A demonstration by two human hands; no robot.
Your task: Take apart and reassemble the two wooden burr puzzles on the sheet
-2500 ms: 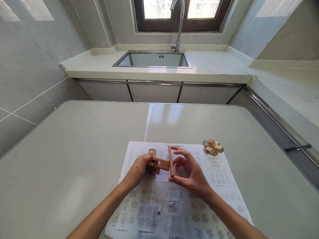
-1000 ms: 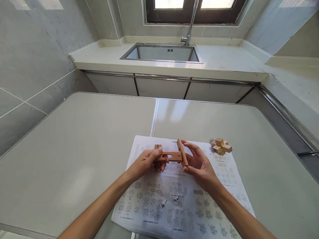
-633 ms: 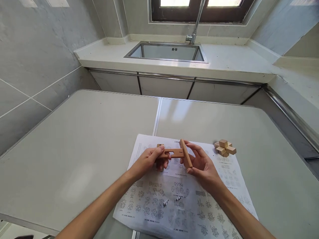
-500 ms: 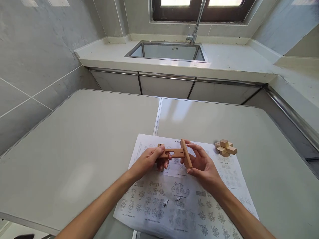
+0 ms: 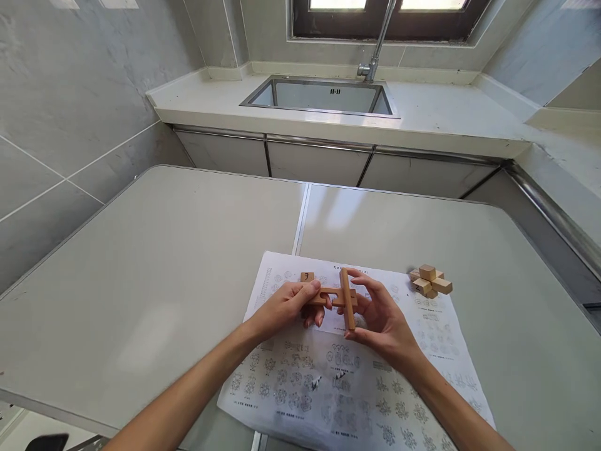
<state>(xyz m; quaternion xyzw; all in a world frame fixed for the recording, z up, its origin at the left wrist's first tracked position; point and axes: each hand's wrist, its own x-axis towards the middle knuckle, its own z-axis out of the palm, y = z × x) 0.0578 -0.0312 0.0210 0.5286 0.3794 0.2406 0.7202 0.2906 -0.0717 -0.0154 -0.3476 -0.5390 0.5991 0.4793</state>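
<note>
My left hand (image 5: 297, 299) is closed on the left end of a flat brown wooden puzzle piece (image 5: 334, 292) that has a slot cut in it. Between the thumb and fingers of my right hand (image 5: 379, 308) is a second wooden puzzle piece, a narrow bar (image 5: 348, 307) standing crosswise. The slotted piece passes through or behind this bar, and its right end shows beyond it. Just past my left fingers lies a small wooden block with a mark (image 5: 307, 276). Both hands are above a printed sheet (image 5: 323, 401).
An assembled pale wooden burr puzzle (image 5: 431, 281) rests at the sheet's right upper edge. The sheet lies on a large light table (image 5: 211, 250) with a seam. Beyond stand a counter with a sink (image 5: 323, 113), a tap (image 5: 375, 50) and a window.
The crosswise bar has slid left along the slotted piece, whose end now sticks out on its right. The bar stands more upright. The whole view has shifted slightly.
</note>
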